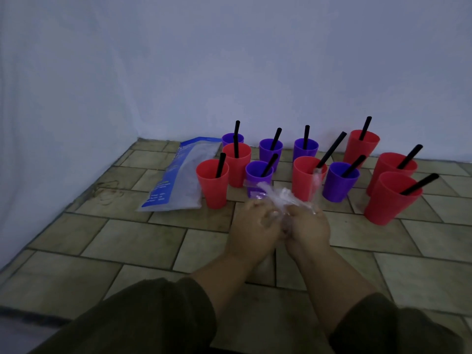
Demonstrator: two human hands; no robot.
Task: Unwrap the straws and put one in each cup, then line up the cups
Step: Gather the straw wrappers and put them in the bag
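holding a bunch of clear wrappers (283,196), both hands squeeze it tight. the left hand (251,226) and the right hand (307,226) curl their fingers round the crinkly plastic, just in front of the cups. it looks very light, soft and slippery, so grab it round the middle or bits may slip out. each red cup (212,190) and purple cup (341,185) has a black straw (332,149). they are not lined up yet. a blue and white bag (178,180) lies on the floor (127,238).
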